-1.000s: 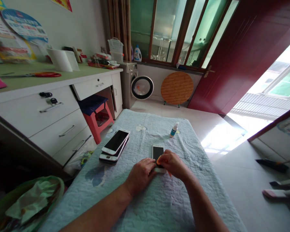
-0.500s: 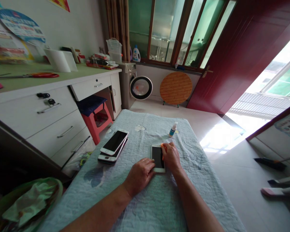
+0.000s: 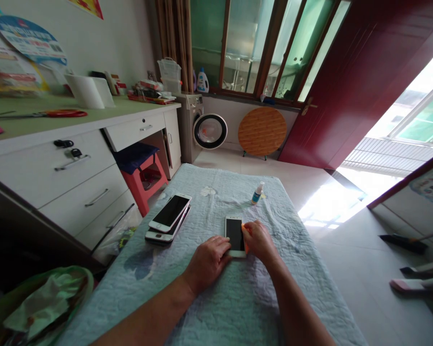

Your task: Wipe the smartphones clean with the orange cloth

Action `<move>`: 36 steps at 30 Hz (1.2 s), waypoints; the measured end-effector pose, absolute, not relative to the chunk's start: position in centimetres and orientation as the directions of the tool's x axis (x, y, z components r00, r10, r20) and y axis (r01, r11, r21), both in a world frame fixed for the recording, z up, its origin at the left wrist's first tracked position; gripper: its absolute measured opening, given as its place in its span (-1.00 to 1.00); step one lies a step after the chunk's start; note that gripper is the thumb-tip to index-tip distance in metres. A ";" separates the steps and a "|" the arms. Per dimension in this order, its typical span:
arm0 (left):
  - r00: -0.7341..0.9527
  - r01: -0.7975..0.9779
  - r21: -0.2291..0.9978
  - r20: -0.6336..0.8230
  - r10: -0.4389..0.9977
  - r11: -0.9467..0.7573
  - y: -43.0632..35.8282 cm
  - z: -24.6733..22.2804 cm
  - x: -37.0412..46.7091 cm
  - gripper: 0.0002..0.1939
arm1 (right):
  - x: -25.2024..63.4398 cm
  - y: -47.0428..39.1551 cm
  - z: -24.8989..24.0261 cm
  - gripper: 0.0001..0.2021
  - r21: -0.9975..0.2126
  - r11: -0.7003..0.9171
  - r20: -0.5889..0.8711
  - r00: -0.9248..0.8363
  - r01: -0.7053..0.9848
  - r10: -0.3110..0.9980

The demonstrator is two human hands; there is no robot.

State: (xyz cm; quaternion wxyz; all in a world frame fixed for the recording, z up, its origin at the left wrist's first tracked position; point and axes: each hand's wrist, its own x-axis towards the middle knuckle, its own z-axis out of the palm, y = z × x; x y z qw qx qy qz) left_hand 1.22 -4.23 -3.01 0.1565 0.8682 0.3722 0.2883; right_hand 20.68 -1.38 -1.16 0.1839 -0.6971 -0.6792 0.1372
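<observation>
A white smartphone [image 3: 235, 234] with a dark screen lies face up on the pale blue quilted cover [image 3: 216, 298]. My left hand [image 3: 210, 254] grips its lower left edge, fingers closed against the side. Pinched in my right hand [image 3: 260, 239] is a small orange cloth [image 3: 246, 246], pressed along the phone's right edge; most of the cloth is hidden by the fingers. Beyond the right hand stands a small spray bottle [image 3: 257, 193] with a blue label. To the left, a white phone [image 3: 170, 212] rests askew on a stack of other phones [image 3: 163, 236].
A white drawer desk [image 3: 57, 168] runs along the left, with a red stool [image 3: 140, 185] under it. At the lower left sits a green bin [image 3: 88, 283] holding paper. A washing machine [image 3: 189, 120], door swung out, and a round wooden tabletop [image 3: 262, 130] stand beyond the covered surface.
My right hand has slid a little down the phone's right edge toward me with the orange cloth. My left hand and the phone have stayed nearly in place.
</observation>
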 end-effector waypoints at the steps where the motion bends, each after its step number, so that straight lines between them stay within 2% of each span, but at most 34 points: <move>1: 0.556 0.555 0.485 0.388 0.735 -0.676 -4.2 -3.0 1.2 -0.82 | 20.7 -1.6 -0.9 -0.76 -0.429 -0.015 0.036 0.034 0.903 0.999; 7: 0.557 0.550 0.476 0.403 0.726 -0.686 -4.1 -3.0 1.1 -0.83 | 20.7 -2.6 0.9 -0.76 -0.385 -0.029 -0.120 -0.019 0.922 0.993; 16: 0.554 0.550 0.464 0.420 0.719 -0.695 -4.1 -3.1 1.2 -0.82 | 21.4 -3.0 2.1 -0.75 -0.479 -0.047 -0.290 -0.107 0.877 0.951; 25: 0.560 0.549 0.469 0.407 0.721 -0.692 -4.1 -3.0 1.1 -0.86 | 21.0 -1.7 0.3 -0.74 -0.500 -0.127 -0.136 0.067 0.857 0.988; 31: 0.562 0.546 0.482 0.395 0.726 -0.685 -4.0 -3.1 1.1 -0.85 | 20.7 -0.6 -1.3 -0.71 -0.517 -0.066 0.037 0.099 0.853 0.994; 36: 0.564 0.556 0.486 0.376 0.735 -0.675 -4.1 -3.0 1.2 -0.84 | 20.6 0.0 -2.2 -0.69 -0.531 -0.020 0.121 0.100 0.847 0.988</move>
